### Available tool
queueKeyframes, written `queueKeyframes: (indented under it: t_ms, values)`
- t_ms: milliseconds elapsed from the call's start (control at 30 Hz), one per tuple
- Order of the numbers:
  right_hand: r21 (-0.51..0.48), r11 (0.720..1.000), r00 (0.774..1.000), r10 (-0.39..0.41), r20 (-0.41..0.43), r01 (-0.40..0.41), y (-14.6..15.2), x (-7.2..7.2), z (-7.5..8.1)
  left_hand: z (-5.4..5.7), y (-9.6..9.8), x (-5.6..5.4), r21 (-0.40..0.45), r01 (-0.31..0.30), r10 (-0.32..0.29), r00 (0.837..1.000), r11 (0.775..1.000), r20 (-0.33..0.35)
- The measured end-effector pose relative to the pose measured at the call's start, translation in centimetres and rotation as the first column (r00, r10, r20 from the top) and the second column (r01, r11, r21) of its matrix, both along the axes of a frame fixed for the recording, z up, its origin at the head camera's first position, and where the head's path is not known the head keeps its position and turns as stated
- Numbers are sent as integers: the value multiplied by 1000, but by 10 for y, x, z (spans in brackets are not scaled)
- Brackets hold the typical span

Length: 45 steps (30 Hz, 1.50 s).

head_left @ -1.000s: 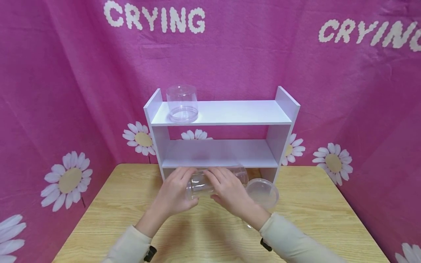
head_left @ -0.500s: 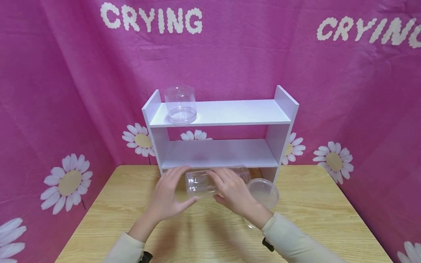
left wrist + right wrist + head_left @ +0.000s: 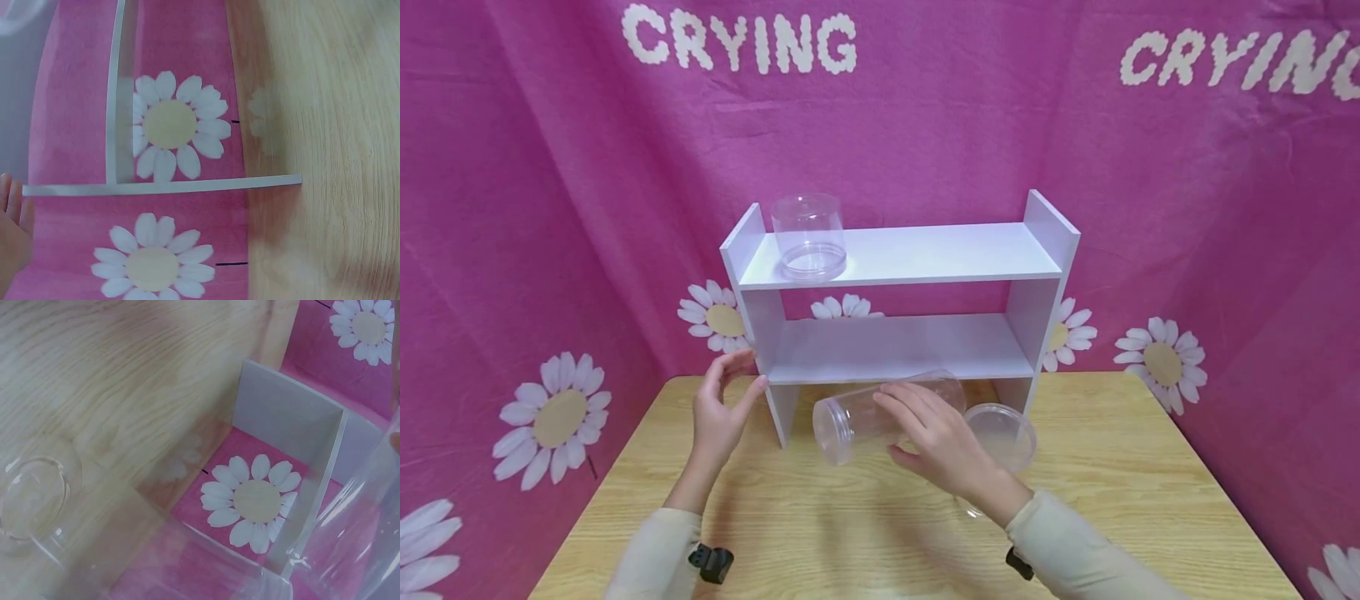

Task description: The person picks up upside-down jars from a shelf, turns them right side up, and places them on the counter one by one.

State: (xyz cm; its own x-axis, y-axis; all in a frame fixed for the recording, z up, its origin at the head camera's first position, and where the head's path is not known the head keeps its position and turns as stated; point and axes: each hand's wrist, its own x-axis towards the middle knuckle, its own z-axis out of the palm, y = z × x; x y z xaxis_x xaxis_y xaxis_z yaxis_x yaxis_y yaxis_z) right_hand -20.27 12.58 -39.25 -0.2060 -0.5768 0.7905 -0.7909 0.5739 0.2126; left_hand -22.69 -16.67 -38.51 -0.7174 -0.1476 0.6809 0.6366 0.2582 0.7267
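Note:
My right hand [image 3: 943, 437] grips a clear plastic jar [image 3: 835, 429] from above, tilted almost onto its side in front of the shelf's lower part. The jar's ringed end points left. In the right wrist view, the held jar [image 3: 350, 525] fills the right edge, with only a bit of finger visible. My left hand [image 3: 718, 417] is apart from the jar, beside the shelf's left side panel, with its fingers bent loosely around nothing. In the left wrist view, the left hand [image 3: 14, 231] shows at the left edge.
A white two-tier shelf [image 3: 902, 279] stands at the back of the wooden table [image 3: 1120, 500]. Another clear jar [image 3: 808, 237] sits at the left end of its top board. A further clear container [image 3: 1000, 437] stands on the table, partly behind my right forearm.
My left hand has let go of the jar's left end and moved left to beside the shelf's side panel. The right hand still holds the jar, whose left end now sits slightly lower.

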Motion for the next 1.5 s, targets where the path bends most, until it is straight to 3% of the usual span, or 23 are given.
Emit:
queueKeyframes:
  t_ms: [133,300,500,733,867,1033,1200,1500]
  values:
    - [-55,998,997,47,55,-44,-1,3,-4,-2,-4,-12,144,1,-5,1000,990,23]
    - [-136,990,984,70,165,-48,-3,9,-10,-4,-8,-24,278,-13,-16,995,961,101]
    - [-227,972,965,110,239,-55,-5,13,-25,0,-8,-37,392,-44,-47,975,919,219]
    - [-282,959,915,147,377,-38,-7,19,-50,1,-11,-48,368,-58,-61,950,928,305]
    - [-318,947,878,116,465,44,-7,25,-63,1,-12,-53,338,-49,-74,937,940,342]
    - [-387,909,819,103,564,153,-7,28,-81,-1,-13,-57,290,-53,-67,919,955,388]
    - [-459,865,804,120,583,204,-6,28,-92,-1,-12,-61,276,-51,-66,915,960,398]
    - [-508,808,729,151,668,298,-2,31,-101,0,-14,-60,228,-42,-63,899,973,434]
